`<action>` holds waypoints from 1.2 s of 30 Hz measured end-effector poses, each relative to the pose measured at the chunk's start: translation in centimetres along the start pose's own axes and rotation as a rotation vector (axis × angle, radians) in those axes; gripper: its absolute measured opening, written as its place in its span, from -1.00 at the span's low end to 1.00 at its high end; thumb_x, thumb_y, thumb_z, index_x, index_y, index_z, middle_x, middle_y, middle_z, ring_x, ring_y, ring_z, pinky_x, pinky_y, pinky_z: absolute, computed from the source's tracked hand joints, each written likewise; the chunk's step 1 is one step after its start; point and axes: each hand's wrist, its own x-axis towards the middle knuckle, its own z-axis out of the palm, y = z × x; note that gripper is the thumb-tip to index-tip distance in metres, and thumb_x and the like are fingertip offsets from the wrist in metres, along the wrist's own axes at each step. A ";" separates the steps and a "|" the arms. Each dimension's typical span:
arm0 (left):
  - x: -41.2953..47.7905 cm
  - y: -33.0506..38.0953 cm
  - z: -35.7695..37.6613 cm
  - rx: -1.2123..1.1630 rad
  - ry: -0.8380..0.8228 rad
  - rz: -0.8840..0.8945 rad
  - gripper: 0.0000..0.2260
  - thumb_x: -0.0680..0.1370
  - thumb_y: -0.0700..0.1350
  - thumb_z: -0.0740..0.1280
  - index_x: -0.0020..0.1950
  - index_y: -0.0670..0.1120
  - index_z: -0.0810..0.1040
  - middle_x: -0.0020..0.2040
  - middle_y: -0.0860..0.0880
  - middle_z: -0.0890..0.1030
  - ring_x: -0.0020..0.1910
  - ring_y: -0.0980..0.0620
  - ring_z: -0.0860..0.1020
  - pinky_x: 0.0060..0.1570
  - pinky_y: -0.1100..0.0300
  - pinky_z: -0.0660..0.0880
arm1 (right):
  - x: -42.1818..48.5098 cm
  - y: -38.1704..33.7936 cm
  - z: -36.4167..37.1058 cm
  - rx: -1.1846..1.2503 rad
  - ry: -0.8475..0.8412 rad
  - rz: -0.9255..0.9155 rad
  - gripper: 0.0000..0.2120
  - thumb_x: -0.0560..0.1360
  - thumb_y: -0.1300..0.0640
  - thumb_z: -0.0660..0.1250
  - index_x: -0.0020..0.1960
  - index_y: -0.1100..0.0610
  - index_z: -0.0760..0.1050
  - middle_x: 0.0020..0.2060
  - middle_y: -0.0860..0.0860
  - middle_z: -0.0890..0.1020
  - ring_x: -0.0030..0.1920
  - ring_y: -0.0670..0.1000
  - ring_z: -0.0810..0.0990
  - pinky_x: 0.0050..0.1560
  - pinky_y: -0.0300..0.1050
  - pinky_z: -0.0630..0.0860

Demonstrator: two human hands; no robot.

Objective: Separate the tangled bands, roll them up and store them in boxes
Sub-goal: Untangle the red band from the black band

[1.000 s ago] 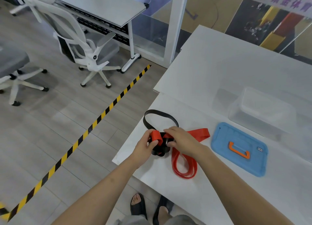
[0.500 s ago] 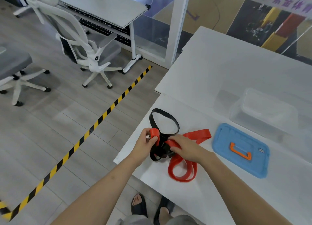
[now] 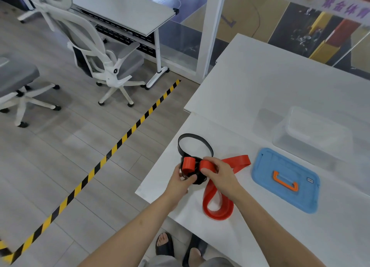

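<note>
My left hand [image 3: 180, 183] grips the black band [image 3: 193, 136] at its knot, and my right hand [image 3: 222, 176] pinches the tangled red band [image 3: 218, 208] just beside it. Right of my fingers lie a blue lid [image 3: 286, 192] and, beyond it, a clear box [image 3: 312, 134].

Smooth rubbery red band [image 3: 218, 204], matt white table [image 3: 270, 90], clear plastic box [image 3: 312, 134], blue plastic lid [image 3: 284, 178].

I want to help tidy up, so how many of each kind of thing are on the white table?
Bands: 2, the red band and the black band, tangled together
Lids: 1, the blue lid
Boxes: 1, the clear box
Total: 4
</note>
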 end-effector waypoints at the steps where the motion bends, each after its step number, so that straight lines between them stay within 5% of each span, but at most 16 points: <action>1: -0.2 -0.2 0.0 -0.020 -0.010 0.004 -0.50 0.60 -0.06 0.46 0.45 0.17 0.32 0.21 0.10 0.54 0.20 0.05 0.56 0.09 0.01 0.56 | -0.2 0.0 0.1 0.030 -0.003 0.003 -0.62 0.55 0.09 0.49 0.35 -0.02 0.59 0.19 -0.10 0.68 0.20 -0.11 0.65 0.27 -0.13 0.58; 5: 0.2 -0.9 -0.7 -0.066 -0.050 -0.044 -0.49 0.59 -0.07 0.47 0.44 0.23 0.34 0.32 0.12 0.50 0.26 0.02 0.56 0.18 -0.15 0.59 | -1.3 0.0 0.3 0.043 -0.022 -0.035 -0.62 0.55 0.14 0.47 0.34 -0.10 0.59 0.20 -0.17 0.67 0.22 -0.16 0.63 0.27 -0.15 0.56; 13: 1.2 -1.5 0.0 -0.455 -0.119 -0.087 -0.54 0.59 -0.33 0.43 0.41 -0.07 0.38 0.30 -0.26 0.62 0.21 -0.24 0.68 0.31 -0.12 0.57 | -2.6 -1.1 -0.7 0.097 0.016 -0.089 -0.65 0.57 0.23 0.45 0.26 -0.12 0.60 0.15 -0.19 0.67 0.21 -0.13 0.63 0.21 -0.25 0.56; 18: 1.3 -0.6 -0.8 -0.247 0.104 0.066 -0.60 0.54 -0.37 0.46 0.29 -0.07 0.47 0.25 -0.15 0.61 -0.13 -0.02 0.69 -0.14 0.19 0.57 | -3.3 0.1 -1.9 -0.038 -0.001 -0.047 -0.64 0.55 0.22 0.45 0.23 -0.17 0.59 0.12 -0.24 0.65 0.16 -0.21 0.61 0.17 -0.27 0.49; 24: 2.1 -0.1 -2.9 -0.013 0.200 0.141 -0.68 0.56 -0.24 0.47 0.21 0.08 0.54 0.14 0.02 0.63 -0.01 -0.04 0.65 -0.05 0.15 0.52 | -4.2 0.4 -2.5 -0.076 -0.031 -0.016 -0.65 0.61 0.17 0.40 0.28 -0.18 0.52 0.17 -0.28 0.58 0.19 -0.27 0.55 0.16 -0.30 0.47; 28: 3.5 -0.2 -4.8 0.074 0.312 0.106 -0.89 0.61 -0.22 0.42 0.03 0.00 0.64 -0.07 -0.04 0.71 -0.10 -0.05 0.65 -0.06 0.15 0.50 | -4.0 0.1 -3.9 -0.068 0.000 -0.012 -0.65 0.61 0.21 0.37 0.26 -0.19 0.52 0.17 -0.26 0.59 0.17 -0.24 0.57 0.14 -0.32 0.49; 33: 4.5 0.3 -6.3 0.160 0.271 0.090 -0.92 0.63 -0.14 0.40 0.05 -0.02 0.70 -0.21 -0.03 0.69 -0.22 -0.04 0.60 -0.12 0.14 0.50 | -3.8 0.1 -4.2 -0.055 -0.009 0.024 -0.65 0.63 0.20 0.32 0.29 -0.19 0.52 0.23 -0.23 0.57 0.22 -0.19 0.57 0.16 -0.27 0.49; 36: 4.4 -0.1 -5.9 0.185 0.214 0.099 -0.88 0.65 -0.13 0.37 0.04 0.06 0.69 -0.11 -0.03 0.72 -0.12 -0.07 0.64 -0.02 0.05 0.55 | -3.4 0.0 -3.3 -0.044 0.017 0.050 -0.65 0.61 0.20 0.34 0.29 -0.16 0.55 0.22 -0.23 0.58 0.23 -0.17 0.57 0.26 -0.17 0.53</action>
